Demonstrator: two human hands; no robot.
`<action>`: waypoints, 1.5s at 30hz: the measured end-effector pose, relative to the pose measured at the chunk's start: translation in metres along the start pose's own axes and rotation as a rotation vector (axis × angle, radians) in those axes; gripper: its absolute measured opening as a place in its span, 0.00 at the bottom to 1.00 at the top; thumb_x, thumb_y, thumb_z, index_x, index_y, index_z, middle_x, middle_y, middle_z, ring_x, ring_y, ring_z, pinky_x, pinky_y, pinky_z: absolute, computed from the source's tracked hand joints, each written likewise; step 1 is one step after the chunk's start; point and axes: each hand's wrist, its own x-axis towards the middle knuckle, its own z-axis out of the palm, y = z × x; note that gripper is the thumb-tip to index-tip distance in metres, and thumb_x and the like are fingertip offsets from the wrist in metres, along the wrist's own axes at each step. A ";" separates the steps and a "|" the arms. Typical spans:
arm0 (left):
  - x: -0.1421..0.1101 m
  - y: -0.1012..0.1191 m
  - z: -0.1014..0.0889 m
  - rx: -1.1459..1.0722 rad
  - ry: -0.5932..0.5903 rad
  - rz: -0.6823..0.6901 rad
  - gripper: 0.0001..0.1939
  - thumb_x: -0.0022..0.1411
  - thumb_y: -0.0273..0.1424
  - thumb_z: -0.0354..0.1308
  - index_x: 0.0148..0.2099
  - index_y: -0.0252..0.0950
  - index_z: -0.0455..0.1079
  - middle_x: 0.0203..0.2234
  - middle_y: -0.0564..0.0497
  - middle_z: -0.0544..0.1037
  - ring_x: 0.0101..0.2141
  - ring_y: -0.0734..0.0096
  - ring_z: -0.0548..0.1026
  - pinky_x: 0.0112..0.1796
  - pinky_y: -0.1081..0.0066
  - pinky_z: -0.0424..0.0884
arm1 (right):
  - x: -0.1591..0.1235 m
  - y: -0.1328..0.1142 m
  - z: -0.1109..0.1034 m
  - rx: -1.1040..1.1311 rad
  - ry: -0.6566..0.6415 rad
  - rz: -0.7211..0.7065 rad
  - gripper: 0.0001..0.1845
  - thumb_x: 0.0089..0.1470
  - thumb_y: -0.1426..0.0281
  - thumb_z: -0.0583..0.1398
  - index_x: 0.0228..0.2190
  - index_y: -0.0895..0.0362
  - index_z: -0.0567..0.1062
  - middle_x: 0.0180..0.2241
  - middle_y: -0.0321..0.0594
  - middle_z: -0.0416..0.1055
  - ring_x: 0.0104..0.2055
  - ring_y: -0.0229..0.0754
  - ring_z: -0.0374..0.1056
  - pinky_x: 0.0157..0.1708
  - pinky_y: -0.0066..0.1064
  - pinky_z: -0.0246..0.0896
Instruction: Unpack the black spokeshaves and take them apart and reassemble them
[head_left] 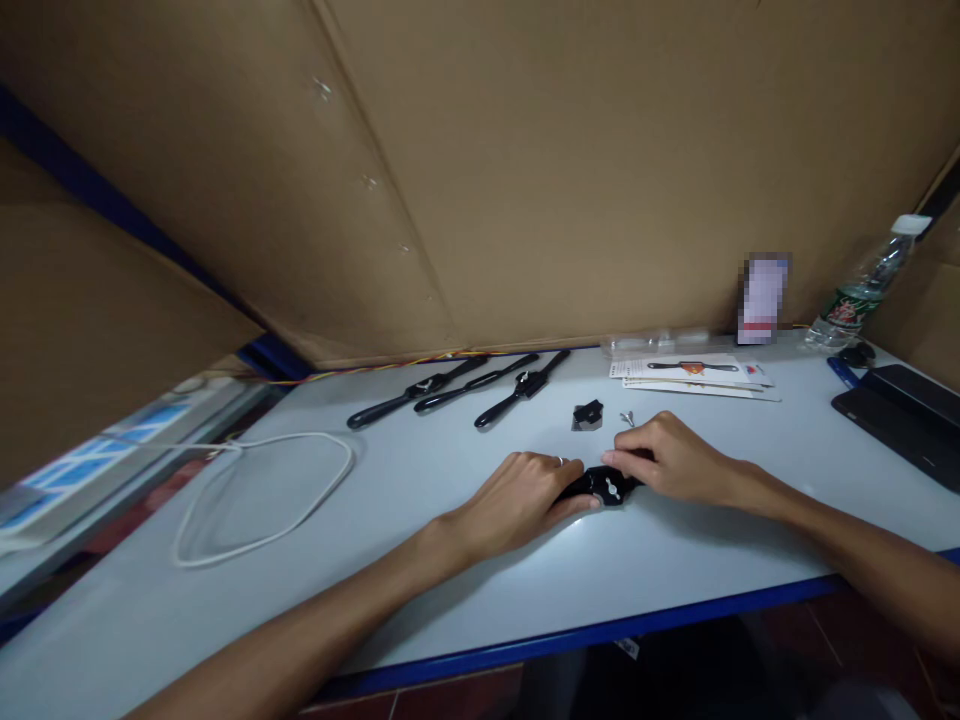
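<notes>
A black spokeshave [609,485] with a silver screw on its body lies low over the white table between my two hands. My left hand [525,495] is closed around its left handle, with the thumb along the near side of the body. My right hand [671,460] is closed at the other end, fingers bent over the right handle, which is mostly hidden beneath them. Just beyond them rest a small black cap piece with a metal plate [587,415] and a small silver wing screw [627,419].
Three more black spokeshaves, one of them nearest the middle [517,392], lie behind to the left. Printed cards [690,372] and clear plastic packaging are at the back. A water bottle [855,295] and a black case [900,425] stand right. A white cable [300,520] loops at left.
</notes>
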 end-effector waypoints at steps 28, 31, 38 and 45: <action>0.001 0.001 -0.003 0.017 -0.011 0.014 0.34 0.74 0.54 0.34 0.32 0.35 0.69 0.19 0.51 0.73 0.20 0.69 0.68 0.24 0.67 0.48 | -0.008 0.007 -0.025 -0.340 -0.280 0.017 0.05 0.56 0.69 0.62 0.28 0.56 0.73 0.28 0.38 0.73 0.29 0.39 0.62 0.29 0.31 0.45; 0.001 0.001 -0.003 0.011 -0.002 0.016 0.34 0.74 0.54 0.34 0.32 0.35 0.69 0.20 0.51 0.73 0.20 0.69 0.68 0.24 0.67 0.48 | -0.008 0.008 -0.023 -0.344 -0.272 0.010 0.05 0.56 0.69 0.62 0.29 0.56 0.74 0.28 0.39 0.73 0.29 0.40 0.62 0.29 0.32 0.46; 0.000 0.000 -0.002 0.025 -0.015 0.013 0.33 0.74 0.54 0.35 0.33 0.36 0.69 0.20 0.50 0.74 0.20 0.69 0.67 0.25 0.67 0.48 | -0.010 -0.001 -0.029 -0.310 -0.221 -0.002 0.06 0.56 0.69 0.64 0.38 0.55 0.78 0.29 0.37 0.74 0.30 0.40 0.65 0.30 0.31 0.49; -0.001 0.000 0.000 -0.009 0.001 0.010 0.33 0.75 0.54 0.34 0.33 0.37 0.68 0.20 0.51 0.73 0.20 0.69 0.67 0.24 0.66 0.48 | -0.012 -0.005 -0.015 -0.163 -0.174 -0.201 0.08 0.61 0.72 0.62 0.42 0.53 0.79 0.33 0.35 0.78 0.31 0.37 0.68 0.32 0.29 0.53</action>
